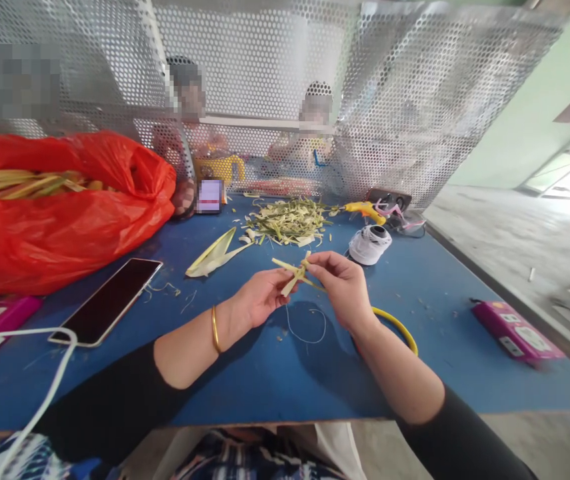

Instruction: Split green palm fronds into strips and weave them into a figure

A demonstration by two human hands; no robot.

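Pale green-yellow leaf strips (292, 281), crossed and knotted into a small piece, are held up between my two hands above the blue table. My left hand (267, 297) pinches the lower left part of the strips. At their upper right, my right hand (341, 283) grips the knotted part between thumb and fingers. A thin thread (307, 341) curls on the table below my hands. Behind them lies a heap of cut leaf scraps (292, 220), with a folded leaf husk (219, 255) to its left. A spool of white thread (371, 245) stands beyond my right hand.
A red plastic bag (65, 227) of leaf strips fills the left, near a dark phone (107, 303) and a white cable (65, 360). A yellow glue gun (366, 212), a yellow ring (402, 327) and a magenta box (517, 331) lie right. Perforated mesh (265, 60) separates other people from me.
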